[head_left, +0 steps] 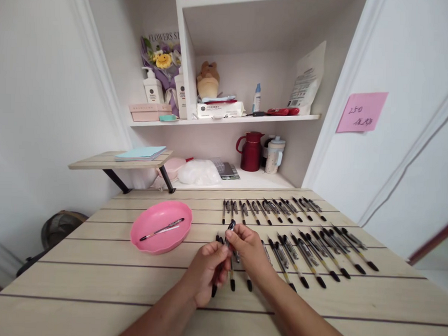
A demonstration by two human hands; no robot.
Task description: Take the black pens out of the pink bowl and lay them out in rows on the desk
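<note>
Both my hands meet over the middle of the wooden table (pixel 95 276). My left hand (pixel 205 272) is closed around the lower part of a black pen (pixel 229 230). My right hand (pixel 247 247) pinches the same pen near its upper end. Two rows of black pens lie on the table: a far row (pixel 270 209) and a near row (pixel 316 254) stretching to the right. A few pens (pixel 232 281) lie just under my hands. To the left sits a pink bowl (pixel 148 234) holding one pen (pixel 162 229).
A small riser shelf (pixel 99 162) with a blue notebook (pixel 140 153) stands at the back left. Behind the table, a white shelving unit holds a red jug (pixel 251 152), a cup, bottles, a plush toy and boxes. A pink note (pixel 361 112) sticks on the right wall.
</note>
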